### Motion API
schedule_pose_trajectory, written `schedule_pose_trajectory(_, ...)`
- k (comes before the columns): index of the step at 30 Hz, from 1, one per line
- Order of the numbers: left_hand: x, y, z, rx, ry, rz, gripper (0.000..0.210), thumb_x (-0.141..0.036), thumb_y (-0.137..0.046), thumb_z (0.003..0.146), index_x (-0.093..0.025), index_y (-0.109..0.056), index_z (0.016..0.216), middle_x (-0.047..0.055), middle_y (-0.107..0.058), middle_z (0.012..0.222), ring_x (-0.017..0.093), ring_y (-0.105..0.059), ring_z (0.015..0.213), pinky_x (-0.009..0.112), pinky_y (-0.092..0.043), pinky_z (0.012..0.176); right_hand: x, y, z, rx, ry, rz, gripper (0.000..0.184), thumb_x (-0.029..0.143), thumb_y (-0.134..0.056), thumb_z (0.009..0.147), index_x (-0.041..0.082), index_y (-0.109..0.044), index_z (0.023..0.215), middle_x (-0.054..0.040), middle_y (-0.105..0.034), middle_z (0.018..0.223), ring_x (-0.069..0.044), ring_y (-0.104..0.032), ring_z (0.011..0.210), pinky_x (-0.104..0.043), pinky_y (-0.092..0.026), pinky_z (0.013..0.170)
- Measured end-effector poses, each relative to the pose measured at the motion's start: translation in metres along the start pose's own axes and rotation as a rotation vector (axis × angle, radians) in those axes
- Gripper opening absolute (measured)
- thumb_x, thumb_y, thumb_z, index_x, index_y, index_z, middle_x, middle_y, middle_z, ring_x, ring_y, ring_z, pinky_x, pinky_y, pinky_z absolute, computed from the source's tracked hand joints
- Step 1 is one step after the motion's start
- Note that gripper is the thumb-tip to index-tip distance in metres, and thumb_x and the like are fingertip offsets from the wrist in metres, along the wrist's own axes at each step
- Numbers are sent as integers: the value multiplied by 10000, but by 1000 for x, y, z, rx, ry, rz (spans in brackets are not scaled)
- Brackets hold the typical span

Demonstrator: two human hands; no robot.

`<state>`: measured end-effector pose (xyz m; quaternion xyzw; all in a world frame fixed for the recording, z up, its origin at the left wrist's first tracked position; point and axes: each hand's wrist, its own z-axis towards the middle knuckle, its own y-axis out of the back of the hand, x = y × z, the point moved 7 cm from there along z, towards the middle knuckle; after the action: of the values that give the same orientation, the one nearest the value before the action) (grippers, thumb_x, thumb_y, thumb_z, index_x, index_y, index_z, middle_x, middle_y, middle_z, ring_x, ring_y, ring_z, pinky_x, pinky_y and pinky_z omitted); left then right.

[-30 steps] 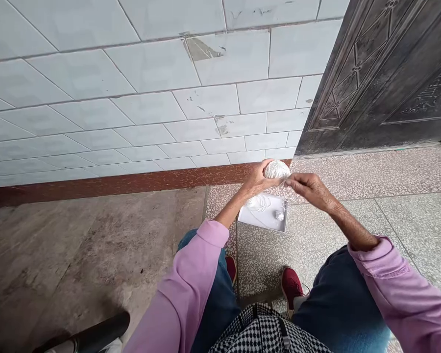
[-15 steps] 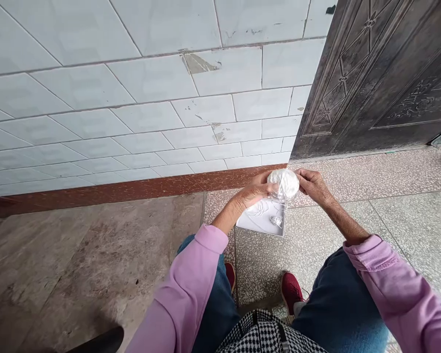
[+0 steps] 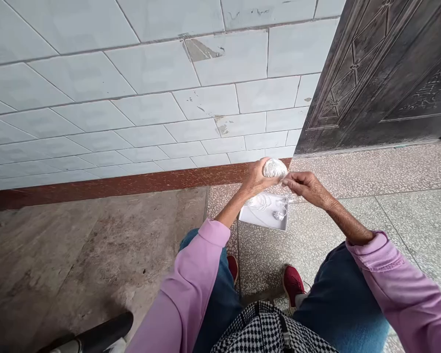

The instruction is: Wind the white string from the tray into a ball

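Note:
My left hand (image 3: pixel 256 179) is wrapped round a white ball of yarn (image 3: pixel 275 168), with the thumb side toward me. At the ball's lower right, my right hand (image 3: pixel 306 187) has its thumb and fingertips pinched together, close to the left fingertips; a white strand seems to be between them, though it is too fine to follow. Below both hands a shallow white box (image 3: pixel 261 223) rests on the floor. Inside it lie loose loops of white yarn (image 3: pixel 259 202) and a small silvery crumpled lump (image 3: pixel 279 215).
A white tiled wall (image 3: pixel 139 113) with a red-brown base strip rises ahead. At right stands a dark patterned door (image 3: pixel 375 88). My red shoes (image 3: pixel 292 284) are on the speckled floor below the box. A black tubular object (image 3: pixel 103 333) lies at lower left.
My right hand has moved left and slightly down, from the ball's right side to its lower edge. The left hand has turned the ball and shifted it a little up and left.

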<state>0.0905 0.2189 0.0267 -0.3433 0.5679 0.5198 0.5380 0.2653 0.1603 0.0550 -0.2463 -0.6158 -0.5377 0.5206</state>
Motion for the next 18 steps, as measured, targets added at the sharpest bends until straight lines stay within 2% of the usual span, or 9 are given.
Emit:
schedule_pose_trajectory(2, 1, -7, -3, 144, 23, -22, 724, -439, -976, 632, -205, -733, 1273, 155, -751, 1286, 366, -669, 1219, 523, -491, 1105, -4, 16, 1, -97, 4, -17, 561, 697, -686, 989, 217, -593, 715, 30, -448, 627, -123, -380, 617, -296, -309, 580)
schedule_pose_trajectory(6, 1, -26, -15, 494, 163, -223, 616, -533, -909, 781, -221, -751, 1289, 138, -766, 1260, 302, -727, 1102, 447, -552, 979, -11, 40, 1, -227, 1, -26, 635, 741, -764, 917, 231, -494, 651, 33, -405, 619, -126, -344, 627, -302, -295, 583)
schedule_pose_trajectory(9, -6, -37, -27, 654, 251, -406, 641, -570, -934, 721, -185, -771, 1206, 151, -769, 1134, 295, -740, 1013, 428, -581, 890, -17, 40, 0, -197, -35, 72, 626, 744, -783, 893, 234, -502, 663, 43, -414, 610, -111, -338, 588, -292, -281, 554)
schedule_pose_trajectory(11, -12, -37, -28, 628, 256, -537, 752, -617, -952, 641, -184, -753, 1222, 163, -763, 1101, 339, -740, 1058, 452, -600, 884, -23, 32, 0, -114, -103, 178, 597, 751, -762, 900, 234, -543, 696, 50, -439, 595, -99, -340, 543, -280, -262, 519)
schedule_pose_trajectory(15, -20, -17, -18, 370, 192, -750, 1045, -773, -903, 575, -203, -627, 1406, 197, -731, 1242, 416, -674, 1277, 499, -618, 955, -36, 18, -1, 3, -246, 318, 527, 720, -791, 878, 218, -648, 807, 32, -561, 633, -92, -422, 525, -246, -249, 469)
schedule_pose_trajectory(18, -23, 2, -10, 220, 148, -821, 1116, -775, -891, 574, -214, -556, 1478, 201, -686, 1345, 407, -634, 1326, 475, -613, 952, -40, 14, -2, 62, -299, 371, 535, 712, -847, 830, 202, -690, 850, 12, -628, 676, -94, -485, 539, -230, -267, 442)
